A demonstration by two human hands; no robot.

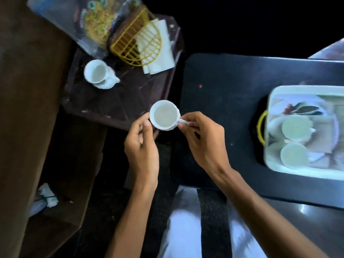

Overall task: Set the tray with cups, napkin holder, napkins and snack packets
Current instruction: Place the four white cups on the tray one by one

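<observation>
A white cup (164,116) hangs in the air between the small brown table and the black table. My right hand (202,138) pinches its handle, and my left hand (142,144) touches its left side with the thumb. Another white cup (97,72) stands on the brown table beside a white piece. A yellow wire napkin holder (137,44) lies there with white napkins (160,58) in and under it. A snack packet (89,23) leans behind it. At the right, a light tray (279,168) with a yellow handle holds two cups (296,128) seen from above.
The small brown table (115,105) is at the upper left and the black table (223,101) at the right. A brown wooden surface (28,108) runs down the left, with crumpled white paper (48,195) low beside it. My legs in light trousers show below.
</observation>
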